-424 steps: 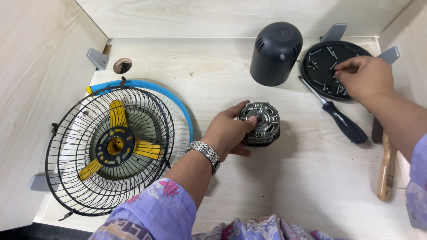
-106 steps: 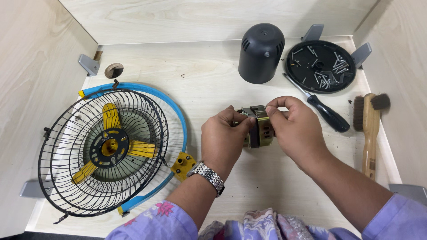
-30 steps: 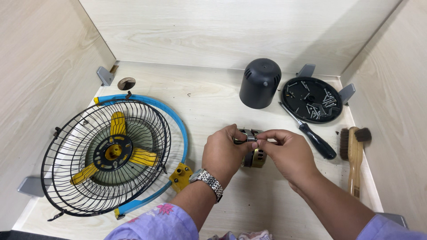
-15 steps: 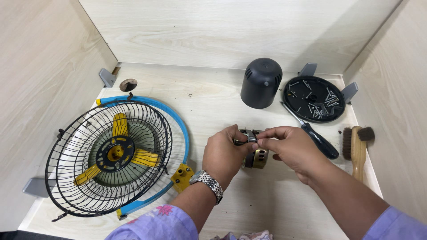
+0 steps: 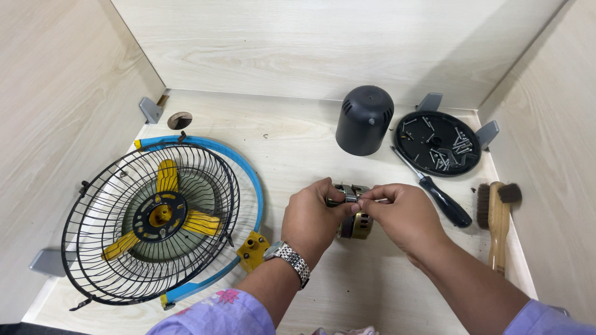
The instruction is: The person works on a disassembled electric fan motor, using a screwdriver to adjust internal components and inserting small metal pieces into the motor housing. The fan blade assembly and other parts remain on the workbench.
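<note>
Both hands grip a small metal fan motor above the pale wood-grain bench.

Left hand (image 5: pixel 313 218) and right hand (image 5: pixel 400 215) fingers pinch the ribbed, brass-and-steel motor (image 5: pixel 352 211); a wire fan cage (image 5: pixel 149 223) with yellow blades lies left, a matte black domed cover (image 5: pixel 364 120) behind.

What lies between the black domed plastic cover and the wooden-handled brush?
In the head view, between the black domed cover and the wooden brush lie a round black tray of screws and a black-handled screwdriver.

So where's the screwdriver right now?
The screwdriver lies on the table's right side, untouched, between the round black tray of screws and the wooden brush, just right of the hands.
</note>
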